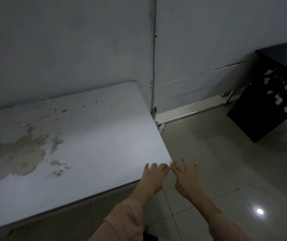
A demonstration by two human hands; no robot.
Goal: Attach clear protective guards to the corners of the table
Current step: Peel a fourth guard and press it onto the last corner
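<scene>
Currently the clear guard (170,161) sits on the near right corner of the white table (95,136), showing only as a small pale, glassy patch at the very tip of that corner; its exact outline is too faint to trace. Your left hand (154,176) lies palm down on the table top just inside the corner, fingers (163,168) close together and bent slightly, their tips touching or nearly touching the guard from the table side. Your right hand (185,178) is off the table edge, just beside the corner, fingers (184,162) spread wide, with the index tip meeting the guard from the outer side. Neither hand is closed around anything; whether the fingertips are pressing the guard cannot be told. Both wrists show peach-coloured sleeves (121,221).

Away from the corner, the table top carries a large brown patch of peeled surface (14,153) toward its left end, with smaller chips and specks nearby. Behind the table stands a grey wall (69,40), with a thin cable (154,49) running down it past the table's far right corner. To the right of the corner lies pale tiled floor (226,171), and farther right stands a black cabinet (269,98) with flaked white patches.
</scene>
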